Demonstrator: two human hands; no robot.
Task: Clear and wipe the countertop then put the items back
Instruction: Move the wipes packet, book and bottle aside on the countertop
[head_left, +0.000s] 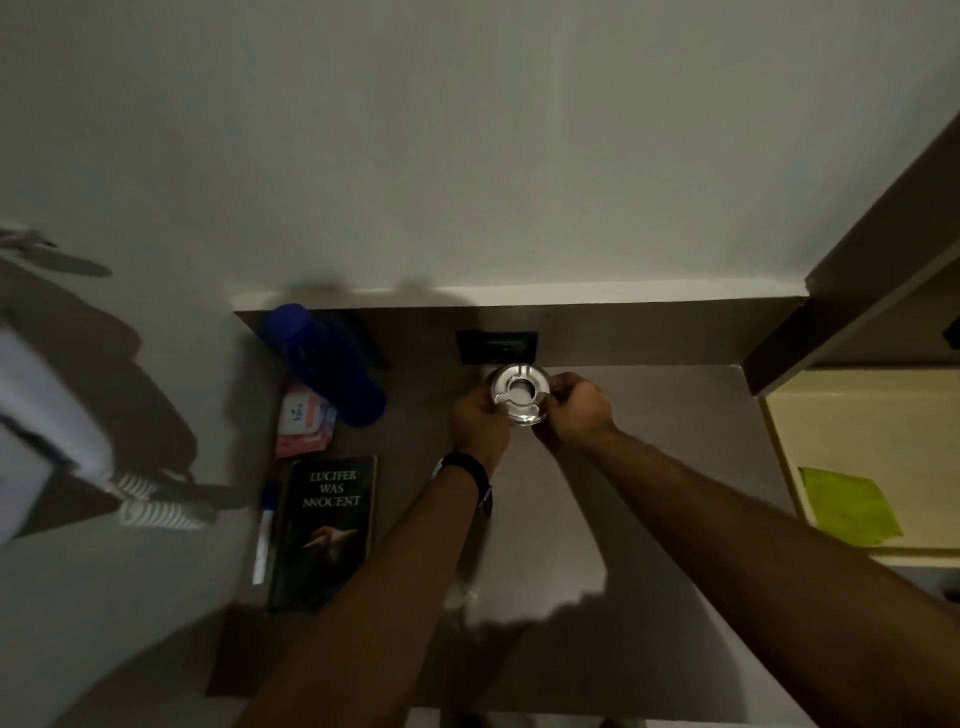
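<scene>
A round shiny metal ashtray (519, 392) is at the back of the grey countertop (649, 441), just below a black wall socket (496, 347). My left hand (478, 423) grips its left rim and my right hand (576, 410) grips its right rim. I cannot tell whether it rests on the counter or is lifted. Along the counter's left side lie a blue bottle (327, 364), a pink and white packet (304, 418), a dark book (327, 530) and a white pen (265, 535).
A wall rises behind the counter. To the right, a dark cabinet edge (852, 291) overhangs a pale shelf (857, 421) holding a green cloth (847, 506). At far left a blurred white device with a coiled cord (150, 501) hangs on the wall.
</scene>
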